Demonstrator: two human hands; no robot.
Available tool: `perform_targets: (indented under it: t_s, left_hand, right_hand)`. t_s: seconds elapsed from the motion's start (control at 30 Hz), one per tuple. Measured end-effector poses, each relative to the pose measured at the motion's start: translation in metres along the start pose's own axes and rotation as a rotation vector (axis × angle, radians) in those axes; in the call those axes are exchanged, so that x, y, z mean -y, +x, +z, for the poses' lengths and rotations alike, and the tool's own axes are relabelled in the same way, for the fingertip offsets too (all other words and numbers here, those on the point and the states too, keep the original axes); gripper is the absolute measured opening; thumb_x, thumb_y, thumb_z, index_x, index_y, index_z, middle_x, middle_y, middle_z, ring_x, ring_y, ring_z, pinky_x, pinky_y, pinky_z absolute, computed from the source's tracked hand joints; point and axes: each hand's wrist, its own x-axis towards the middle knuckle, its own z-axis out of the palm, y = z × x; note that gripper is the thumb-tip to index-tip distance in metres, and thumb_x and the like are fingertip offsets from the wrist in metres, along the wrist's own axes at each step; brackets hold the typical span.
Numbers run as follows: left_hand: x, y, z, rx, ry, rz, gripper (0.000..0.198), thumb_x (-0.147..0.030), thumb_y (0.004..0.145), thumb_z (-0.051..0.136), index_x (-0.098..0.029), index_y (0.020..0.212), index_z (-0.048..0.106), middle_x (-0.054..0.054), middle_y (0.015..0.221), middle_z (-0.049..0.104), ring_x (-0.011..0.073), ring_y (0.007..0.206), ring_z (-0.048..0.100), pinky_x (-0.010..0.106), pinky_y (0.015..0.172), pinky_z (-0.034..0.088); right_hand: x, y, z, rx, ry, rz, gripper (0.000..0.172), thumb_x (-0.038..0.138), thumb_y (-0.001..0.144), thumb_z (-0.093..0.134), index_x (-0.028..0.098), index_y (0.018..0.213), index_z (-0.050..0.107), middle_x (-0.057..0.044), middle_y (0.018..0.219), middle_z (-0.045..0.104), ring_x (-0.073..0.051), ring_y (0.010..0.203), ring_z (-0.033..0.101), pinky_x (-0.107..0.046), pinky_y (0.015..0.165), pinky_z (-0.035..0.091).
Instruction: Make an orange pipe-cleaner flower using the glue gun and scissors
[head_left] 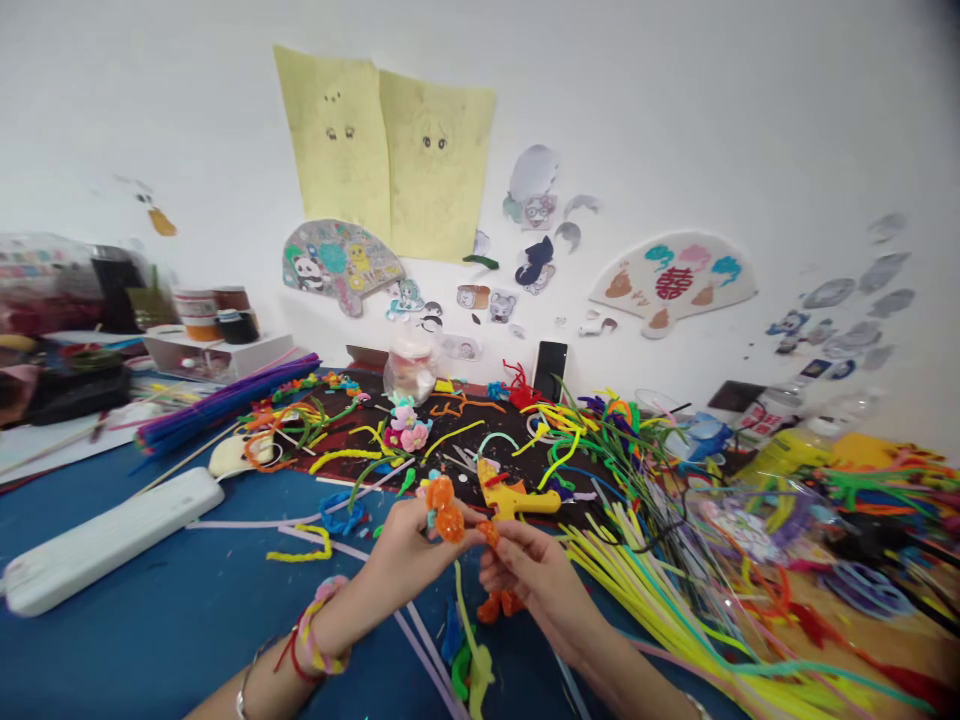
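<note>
Closed around an orange pipe-cleaner figure (pixel 448 515) is my left hand (pixel 409 550); small blue and pink bits show at the figure's top left. My right hand (pixel 544 585) pinches a small orange pipe-cleaner piece (pixel 489 534) close to the figure's lower right side. Whether the two orange parts are joined I cannot tell. Below my right fingers more orange fuzzy pieces (pixel 499 604) show, partly covered by the hand. Just behind my hands lies a yellow glue gun (pixel 517 495). A green and blue cluster of pipe cleaners (pixel 469 650) lies beneath them.
Yellow and green pipe cleaners (pixel 637 590) spread over the right side. At left lie a long white lamp-like bar (pixel 112 540) and a purple bundle (pixel 225 405). A pipe-cleaner flower (pixel 409 428), a clear jar (pixel 411 368) and an upright phone (pixel 550 370) stand towards the wall.
</note>
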Motion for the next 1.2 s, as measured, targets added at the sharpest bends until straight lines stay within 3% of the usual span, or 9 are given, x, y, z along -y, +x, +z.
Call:
perform_targets:
  t_s: [0.4, 0.53, 0.67, 0.83, 1.1, 1.2]
  left_hand:
    - [-0.006, 0.001, -0.003, 0.075, -0.104, -0.053, 0.009, -0.023, 0.07, 0.068, -0.018, 0.064, 0.065, 0.003, 0.068, 0.069, 0.0174, 0.067, 0.064, 0.027, 0.062, 0.049]
    - [-0.003, 0.001, -0.001, 0.138, -0.3, -0.119, 0.015, -0.023, 0.069, 0.069, -0.015, 0.061, 0.059, 0.004, 0.066, 0.068, 0.0168, 0.062, 0.063, 0.028, 0.059, 0.05]
    - [-0.002, 0.006, 0.0, 0.194, -0.539, -0.24, 0.024, -0.025, 0.069, 0.069, -0.015, 0.06, 0.05, 0.006, 0.075, 0.069, 0.0158, 0.061, 0.064, 0.031, 0.063, 0.053]
    - [-0.004, 0.008, -0.001, 0.214, -0.603, -0.35, 0.038, -0.022, 0.066, 0.071, -0.019, 0.057, 0.034, 0.004, 0.069, 0.068, 0.0164, 0.06, 0.065, 0.031, 0.06, 0.053]
    - [-0.006, 0.007, -0.002, 0.254, -0.64, -0.402, 0.037, -0.02, 0.069, 0.067, -0.019, 0.06, 0.031, -0.001, 0.062, 0.062, 0.0117, 0.053, 0.06, 0.025, 0.055, 0.048]
    - [-0.005, 0.006, -0.001, 0.279, -0.719, -0.425, 0.035, -0.015, 0.069, 0.065, -0.019, 0.061, 0.032, -0.001, 0.064, 0.061, 0.0098, 0.053, 0.059, 0.022, 0.054, 0.045]
  right_hand:
    - [0.0, -0.002, -0.002, 0.075, -0.12, -0.025, 0.025, 0.037, 0.068, 0.072, 0.014, 0.074, 0.066, 0.0, 0.059, 0.064, -0.009, 0.048, 0.06, -0.02, 0.049, 0.046]
    - [-0.002, -0.001, -0.005, 0.105, -0.17, -0.035, 0.024, 0.037, 0.071, 0.069, 0.014, 0.074, 0.065, 0.0, 0.059, 0.063, -0.009, 0.047, 0.06, -0.018, 0.045, 0.043]
    - [0.0, 0.001, -0.005, 0.046, -0.237, -0.104, 0.023, 0.035, 0.067, 0.072, 0.014, 0.073, 0.063, -0.001, 0.06, 0.065, -0.011, 0.05, 0.062, -0.021, 0.05, 0.047]
    - [0.001, 0.004, -0.006, 0.019, -0.305, -0.167, 0.023, 0.034, 0.067, 0.072, 0.016, 0.073, 0.06, 0.0, 0.06, 0.065, -0.011, 0.05, 0.062, -0.022, 0.052, 0.048]
    - [0.002, -0.003, -0.004, 0.199, -0.612, -0.172, 0.022, 0.037, 0.084, 0.052, 0.016, 0.081, 0.058, 0.0, 0.067, 0.059, -0.01, 0.056, 0.058, -0.021, 0.052, 0.046]
    - [0.005, -0.008, -0.002, 0.231, -0.778, -0.252, 0.023, 0.034, 0.089, 0.045, 0.017, 0.079, 0.056, 0.001, 0.066, 0.057, -0.009, 0.055, 0.056, -0.02, 0.051, 0.043]
